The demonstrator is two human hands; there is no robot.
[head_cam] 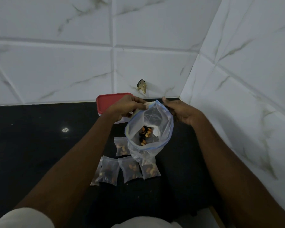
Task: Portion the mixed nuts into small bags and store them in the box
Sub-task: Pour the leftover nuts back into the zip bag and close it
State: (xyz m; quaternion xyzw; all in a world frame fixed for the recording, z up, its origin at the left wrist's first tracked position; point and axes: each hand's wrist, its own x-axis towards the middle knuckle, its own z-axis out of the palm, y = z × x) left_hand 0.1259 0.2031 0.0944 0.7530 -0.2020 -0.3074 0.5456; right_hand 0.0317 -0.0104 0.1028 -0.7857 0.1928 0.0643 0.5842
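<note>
White marble-veined tiles (pixel 56 63) are lining two walls that are meeting in a corner at right, and a black countertop (pixel 31 145) is running along their base. Both forearms are reaching in from the near edge. A large bag (pixel 164 129), clear with a blue zip strip round its mouth, is hanging between the hands above the middle of the countertop, mouth gaping toward the camera. The left hand (pixel 127 107) is pinching the far-left part of the rim with curled fingers; something pale is showing at its fingertips, identity unclear. The right hand (pixel 181 111) is gripping the far-right part of the rim, thumb on top, other fingers mostly hidden behind the plastic. A red-lidded box (pixel 110 101) is sitting closed at the back edge against the wall, partly behind the left hand. Five small bags (pixel 130 168), already holding nuts, are lying flat toward the near side, the nearest ones partly under the hanging bag's base. A modest heap of mixed nuts (pixel 145 134) is resting in the large bag's bottom. A chipped spot (pixel 141 86) is marking the wall above the box. Risks, as judged: a slipping pinch would be collapsing the mouth and tipping nuts onto the countertop; the sagging base could be dragging across the small bags and scattering them; their seals cannot be checked from here. No brand, label or writing is readable.
</note>
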